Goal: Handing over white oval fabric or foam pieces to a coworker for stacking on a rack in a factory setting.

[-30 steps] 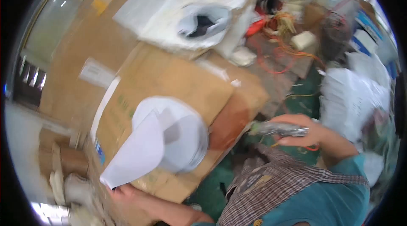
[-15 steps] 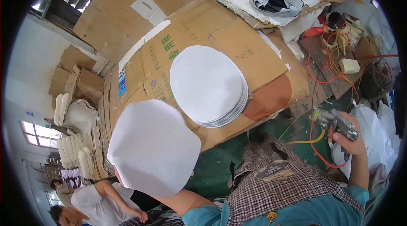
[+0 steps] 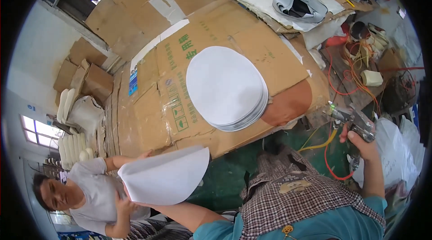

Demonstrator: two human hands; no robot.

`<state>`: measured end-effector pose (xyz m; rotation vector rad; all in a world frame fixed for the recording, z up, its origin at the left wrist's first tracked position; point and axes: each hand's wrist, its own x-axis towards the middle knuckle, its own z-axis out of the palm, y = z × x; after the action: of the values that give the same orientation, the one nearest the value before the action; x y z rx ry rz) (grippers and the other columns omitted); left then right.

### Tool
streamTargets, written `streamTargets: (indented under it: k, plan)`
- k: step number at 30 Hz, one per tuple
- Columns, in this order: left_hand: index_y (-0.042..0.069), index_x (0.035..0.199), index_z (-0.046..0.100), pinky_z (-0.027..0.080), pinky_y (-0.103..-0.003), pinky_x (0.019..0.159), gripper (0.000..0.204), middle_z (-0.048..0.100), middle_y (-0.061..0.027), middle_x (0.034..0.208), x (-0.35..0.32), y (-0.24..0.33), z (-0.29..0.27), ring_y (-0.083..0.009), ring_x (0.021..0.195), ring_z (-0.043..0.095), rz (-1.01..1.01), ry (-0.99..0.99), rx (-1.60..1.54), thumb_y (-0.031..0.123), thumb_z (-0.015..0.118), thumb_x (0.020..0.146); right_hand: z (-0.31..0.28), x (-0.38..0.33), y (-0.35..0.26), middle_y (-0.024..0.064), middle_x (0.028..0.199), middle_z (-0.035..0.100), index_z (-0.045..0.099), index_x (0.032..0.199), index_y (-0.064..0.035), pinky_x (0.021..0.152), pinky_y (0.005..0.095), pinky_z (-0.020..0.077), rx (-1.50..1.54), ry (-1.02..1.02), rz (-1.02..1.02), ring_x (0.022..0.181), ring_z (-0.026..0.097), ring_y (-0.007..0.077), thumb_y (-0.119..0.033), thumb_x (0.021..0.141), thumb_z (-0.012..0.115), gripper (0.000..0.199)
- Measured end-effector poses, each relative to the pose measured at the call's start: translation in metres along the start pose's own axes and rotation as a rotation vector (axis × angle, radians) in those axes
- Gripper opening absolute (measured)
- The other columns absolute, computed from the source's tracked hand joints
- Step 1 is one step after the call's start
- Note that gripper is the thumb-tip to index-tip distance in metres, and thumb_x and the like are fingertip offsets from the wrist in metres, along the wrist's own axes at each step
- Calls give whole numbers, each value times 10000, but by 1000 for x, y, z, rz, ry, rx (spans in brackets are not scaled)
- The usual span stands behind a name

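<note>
A white rounded sheet (image 3: 166, 178) hangs at the lower left, tilted and curved, beyond the table's near edge. My left hand (image 3: 127, 191) grips its left edge; most of the fingers are hidden behind it. Out to the right, my right hand (image 3: 358, 143) is wrapped round a metal spray gun (image 3: 348, 118), its nozzle pointing up and left. A yellow hose (image 3: 321, 144) and a red hose (image 3: 330, 168) run near the gun. On the cardboard-covered table lies a stack of white oval sheets (image 3: 227, 88), edges slightly fanned at the lower right.
Brown cardboard (image 3: 148, 118) covers the table. A person in a white shirt (image 3: 96, 190) is close by on the left, one arm reaching to the table edge. A grey shoe upper (image 3: 300, 5) lies at the back right. White plastic bags (image 3: 393, 150) hang at right.
The sheet in my left hand has tilted from nearly face-on to a steep slant and dropped lower. My right hand moved slightly left with the spray gun. The other person has come nearer.
</note>
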<state>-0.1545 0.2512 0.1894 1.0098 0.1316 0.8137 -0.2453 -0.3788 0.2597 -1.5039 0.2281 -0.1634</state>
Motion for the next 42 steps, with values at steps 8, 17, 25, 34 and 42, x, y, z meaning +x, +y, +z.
streamTargets:
  k: [8,17,25,34,42]
  plan:
    - [-33,1172,488,436,-465,850,509,540,-221,1105,-53,14,85,-347,1003,531,-178,-120,-20,368,362,885,-9,-17,-1,98,797,601,435,1222,55,621,278,495,-100,-310,74,675,583,144,-142,728,702,595]
    - [-78,1140,509,422,-482,912,449,547,-193,1165,-50,-7,100,-335,1055,529,100,347,-547,178,526,772,-20,-7,-7,106,814,607,457,1207,55,616,296,506,-133,-320,94,695,598,161,-144,727,703,575]
    - [14,900,578,435,-254,554,141,563,-65,722,-84,-170,129,-160,639,547,-437,342,0,114,542,807,4,38,0,97,800,579,483,1119,25,662,314,496,-48,-57,32,680,595,181,-182,758,682,461]
    - [-12,963,597,476,-344,698,251,578,-99,812,-97,-307,122,-222,758,571,-347,-113,1184,121,607,751,-26,50,-6,92,780,586,447,1216,36,618,296,494,-112,-246,97,686,583,160,-155,748,693,563]
    - [10,887,613,464,-400,732,226,593,-139,879,-110,-318,153,-308,826,574,-160,-143,1572,180,631,741,-33,89,7,108,786,596,447,1206,42,608,305,497,-132,-364,51,665,589,165,-137,733,703,567]
